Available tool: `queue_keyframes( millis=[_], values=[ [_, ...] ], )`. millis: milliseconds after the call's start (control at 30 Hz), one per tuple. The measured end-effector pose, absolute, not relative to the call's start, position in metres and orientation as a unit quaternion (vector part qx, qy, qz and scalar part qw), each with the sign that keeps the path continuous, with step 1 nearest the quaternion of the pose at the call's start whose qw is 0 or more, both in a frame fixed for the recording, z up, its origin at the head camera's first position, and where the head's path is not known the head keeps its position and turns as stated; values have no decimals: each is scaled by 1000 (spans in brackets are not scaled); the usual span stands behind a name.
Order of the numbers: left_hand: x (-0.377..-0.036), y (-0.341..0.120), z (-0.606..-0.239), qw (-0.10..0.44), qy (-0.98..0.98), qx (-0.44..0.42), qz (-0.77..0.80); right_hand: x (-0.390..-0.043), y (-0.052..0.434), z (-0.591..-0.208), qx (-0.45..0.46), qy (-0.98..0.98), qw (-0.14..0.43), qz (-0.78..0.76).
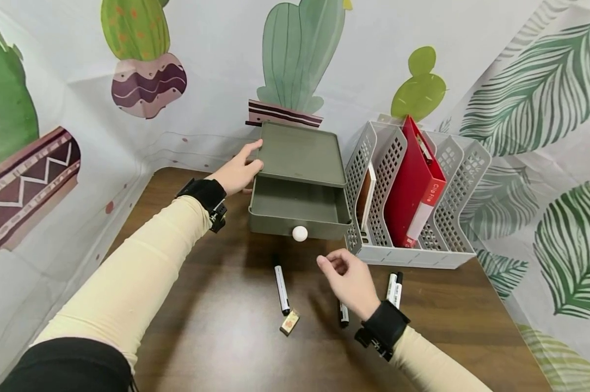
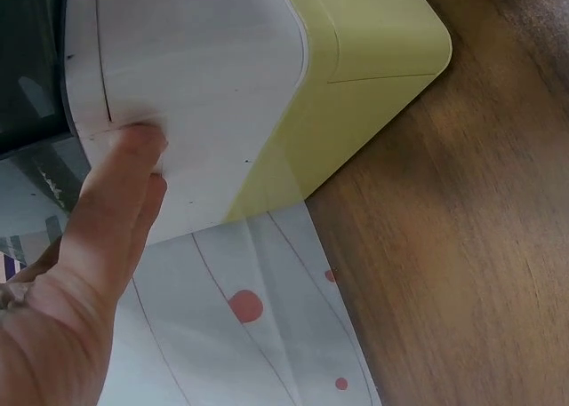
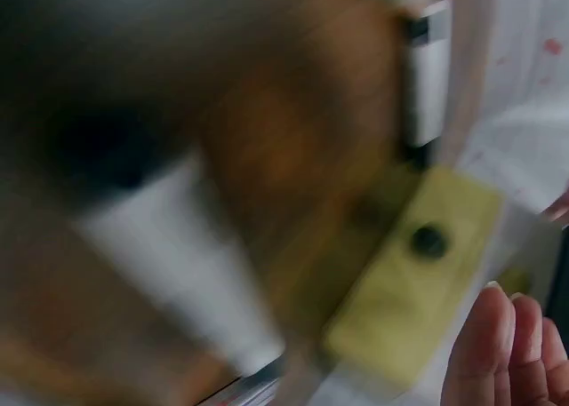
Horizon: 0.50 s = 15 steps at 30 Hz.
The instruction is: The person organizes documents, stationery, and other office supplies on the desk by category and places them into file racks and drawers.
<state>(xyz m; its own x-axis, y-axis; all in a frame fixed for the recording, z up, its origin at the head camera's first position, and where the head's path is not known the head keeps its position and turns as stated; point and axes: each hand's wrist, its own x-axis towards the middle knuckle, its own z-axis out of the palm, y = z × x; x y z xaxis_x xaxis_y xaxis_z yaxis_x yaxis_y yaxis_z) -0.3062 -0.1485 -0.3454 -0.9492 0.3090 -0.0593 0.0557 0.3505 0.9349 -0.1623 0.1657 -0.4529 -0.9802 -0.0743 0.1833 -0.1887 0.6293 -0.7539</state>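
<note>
A grey-green desktop box [image 1: 302,152] stands against the wall, its drawer [image 1: 272,225] pulled out toward me with a bare interior. On the drawer front is a round white knob [image 1: 300,233]. My left hand [image 1: 236,170] rests on the box's left side, fingers extended; in the left wrist view its fingertips press the box's side wall [image 2: 204,95]. My right hand [image 1: 352,280] hovers over the table, right of and nearer than the knob, fingers loosely bent and holding nothing. The blurred right wrist view has the drawer front [image 3: 404,290] just beyond the fingertips.
A white marker [image 1: 282,288] and a small tan block [image 1: 289,322] lie before the drawer. Another marker [image 1: 343,314] is partly behind my right hand, and two more markers [image 1: 394,288] lie farther right. A grey file rack [image 1: 412,255] with a red binder [image 1: 415,190] adjoins the box.
</note>
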Motion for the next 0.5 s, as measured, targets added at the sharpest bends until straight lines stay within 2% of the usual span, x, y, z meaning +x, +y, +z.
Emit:
queue_keyframes(
  millis=[233, 500],
  values=[
    [-305, -148, -340, 111, 818, 114, 553, -162, 201, -471, 43, -950, 62, 303],
    [-316, -148, -357, 103, 823, 117, 546, -157, 198, -483, 58, -978, 59, 192]
  ],
)
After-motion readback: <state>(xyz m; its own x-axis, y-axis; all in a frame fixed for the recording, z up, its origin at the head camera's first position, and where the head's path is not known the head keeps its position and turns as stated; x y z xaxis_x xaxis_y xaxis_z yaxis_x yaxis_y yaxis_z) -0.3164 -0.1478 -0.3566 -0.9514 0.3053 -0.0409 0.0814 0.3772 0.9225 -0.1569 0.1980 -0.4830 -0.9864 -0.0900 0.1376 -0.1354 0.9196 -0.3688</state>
